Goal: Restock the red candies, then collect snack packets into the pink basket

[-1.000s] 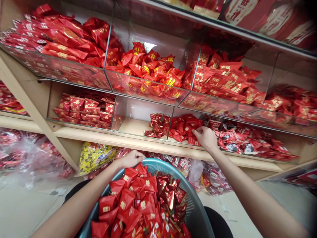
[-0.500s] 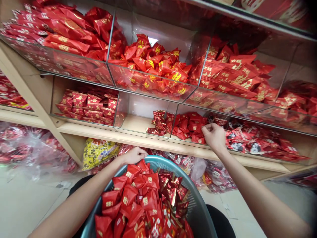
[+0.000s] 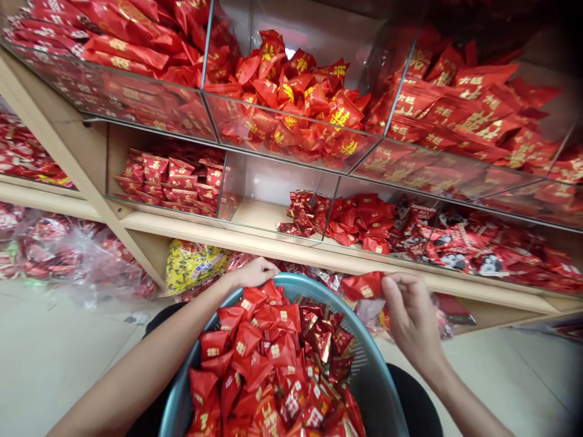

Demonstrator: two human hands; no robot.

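Note:
Between the thumb and fingers of my right hand (image 3: 410,309) is a red wrapped candy (image 3: 363,286), held just above the right part of the basket's far rim. My left hand (image 3: 255,272) grips the far rim of the teal basket (image 3: 380,364), fingers curled over it. Red candy packets (image 3: 248,346) with gold print fill much of the basket, and shiny dark red ones (image 3: 321,331) lie at its right side. Beyond the basket, a low shelf compartment holds similar red packets (image 3: 364,221).
Clear dividers split the wooden shelf (image 3: 255,243) into compartments of red candies. A yellow bag (image 3: 194,267) and plastic bags of candy (image 3: 68,249) lie below it. The upper bins (image 3: 291,130) jut out over the lower row.
My right hand has left the low compartment and come down toward the basket, and a red candy now shows in its fingers. My left hand stays on the rim. The view has shifted slightly.

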